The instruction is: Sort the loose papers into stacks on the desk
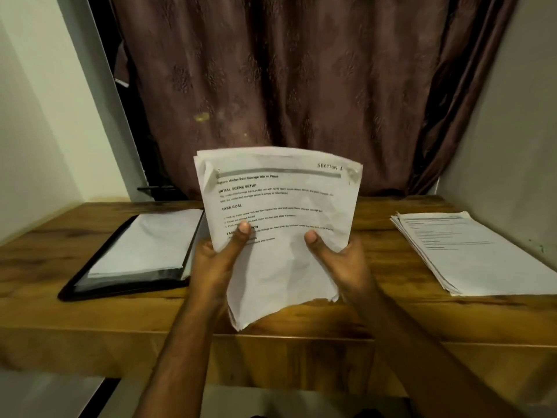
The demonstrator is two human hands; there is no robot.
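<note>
From the head view, the left hand (215, 260) and right hand (340, 260) each grip a bundle of creased white printed sheets (280, 224), thumbs pressed on the front, holding it upright above the middle of the brown wooden tabletop (391, 312). The bundle hides part of the tabletop's back edge. To the left lies a black open folder (99, 285) with white pages (144, 245) on it. To the right rests a loose stack of white printed papers (473, 251). A dark brown patterned curtain (301, 70) hangs behind.
</note>
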